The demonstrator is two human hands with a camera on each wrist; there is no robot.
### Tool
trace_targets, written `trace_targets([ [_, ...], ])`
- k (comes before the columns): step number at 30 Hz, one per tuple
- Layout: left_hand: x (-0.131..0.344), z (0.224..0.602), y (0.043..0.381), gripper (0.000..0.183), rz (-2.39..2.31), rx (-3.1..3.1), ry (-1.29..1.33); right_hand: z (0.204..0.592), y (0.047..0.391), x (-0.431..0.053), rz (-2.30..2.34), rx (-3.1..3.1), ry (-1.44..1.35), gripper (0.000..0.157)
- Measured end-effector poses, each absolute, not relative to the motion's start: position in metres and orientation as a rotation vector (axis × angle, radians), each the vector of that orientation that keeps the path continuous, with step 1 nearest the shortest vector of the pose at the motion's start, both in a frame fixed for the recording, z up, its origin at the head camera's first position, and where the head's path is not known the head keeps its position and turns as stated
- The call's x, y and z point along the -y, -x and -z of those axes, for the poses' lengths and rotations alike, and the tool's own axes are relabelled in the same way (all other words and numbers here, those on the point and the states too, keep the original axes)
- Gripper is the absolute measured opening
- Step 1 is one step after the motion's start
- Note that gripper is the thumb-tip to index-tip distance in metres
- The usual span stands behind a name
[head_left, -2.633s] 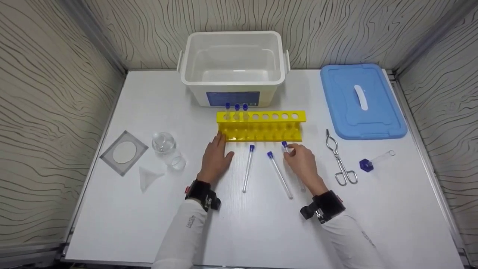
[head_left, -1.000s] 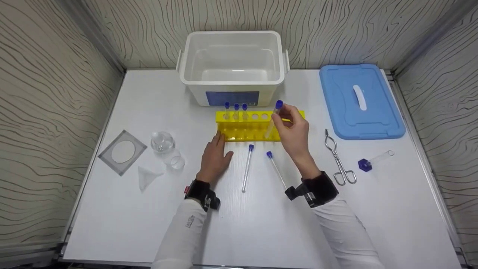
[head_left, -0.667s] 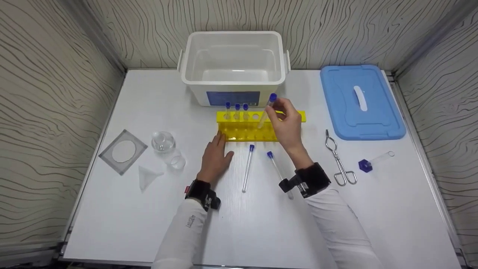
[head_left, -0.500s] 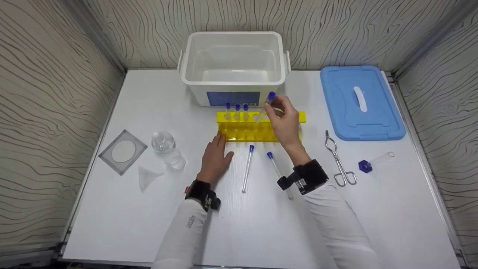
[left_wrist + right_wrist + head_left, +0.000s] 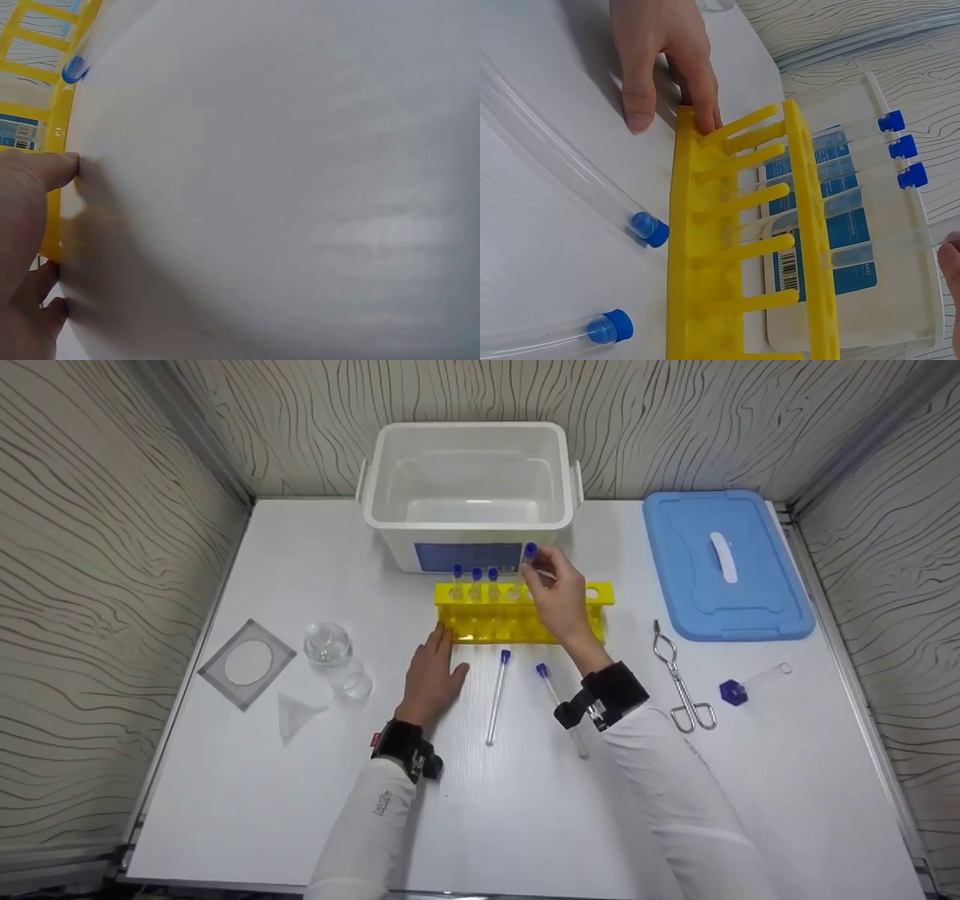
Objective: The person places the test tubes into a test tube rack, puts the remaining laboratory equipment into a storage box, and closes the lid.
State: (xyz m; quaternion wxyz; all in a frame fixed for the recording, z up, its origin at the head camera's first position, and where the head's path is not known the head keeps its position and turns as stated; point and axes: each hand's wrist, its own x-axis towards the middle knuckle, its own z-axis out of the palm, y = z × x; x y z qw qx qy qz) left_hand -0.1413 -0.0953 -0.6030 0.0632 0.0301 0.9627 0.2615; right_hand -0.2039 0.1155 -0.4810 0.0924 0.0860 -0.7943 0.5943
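My right hand (image 5: 559,592) pinches a clear test tube (image 5: 885,249) just below its blue cap, above the yellow test tube rack (image 5: 495,631). In the right wrist view, the tube's lower end is right at the rack's top bar, beside three capped test tubes (image 5: 476,576) standing in the left holes. My left hand (image 5: 431,679) lies at the rack's front left corner, fingertips against its end and thumb spread away. Two more blue-capped tubes lie on the table in front: one test tube (image 5: 497,701) near the middle, another test tube (image 5: 553,690) partly behind the right wrist camera.
Behind the rack stands a white bin (image 5: 469,517), with its blue lid (image 5: 727,600) at the right. Tongs (image 5: 679,679) and a cylinder with a purple base (image 5: 735,691) lie at right. To the left are wire gauze (image 5: 214,669), a flask (image 5: 328,645), a beaker (image 5: 356,685) and a funnel (image 5: 295,716).
My right hand has picked a test tube off the table, raised it over the rack and shifted it left, turning it more upright. My left hand has stayed at the rack's corner.
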Motion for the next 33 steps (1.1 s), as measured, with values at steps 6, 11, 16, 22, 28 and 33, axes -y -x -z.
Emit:
trace_targets([
  [6, 0.096, 0.603, 0.143, 0.074, -0.779, -2.905, -0.095, 0.49, 0.208, -0.114, -1.772, 2.487, -0.151, 0.035],
  [11, 0.095, 0.602, 0.143, 0.074, -0.767, -2.909, -0.101, 0.494, 0.209, -0.114, -1.749, 2.562, -0.087, 0.035],
  [16, 0.095, 0.602, 0.142, 0.074, -0.748, -2.912, -0.082, 0.498, 0.21, -0.113, -1.726, 2.618, -0.077, 0.037],
  [22, 0.095, 0.603, 0.142, 0.074, -0.759, -2.91, -0.089, 0.504, 0.21, -0.112, -1.717, 2.665, -0.04, 0.037],
  [28, 0.096, 0.605, 0.141, 0.074, -0.78, -2.928, -0.113, 0.511, 0.211, -0.11, -1.657, 2.705, -0.021, 0.034],
  [33, 0.096, 0.606, 0.142, 0.074, -0.782, -2.926, -0.105, 0.514, 0.213, -0.108, -1.643, 2.717, -0.043, 0.033],
])
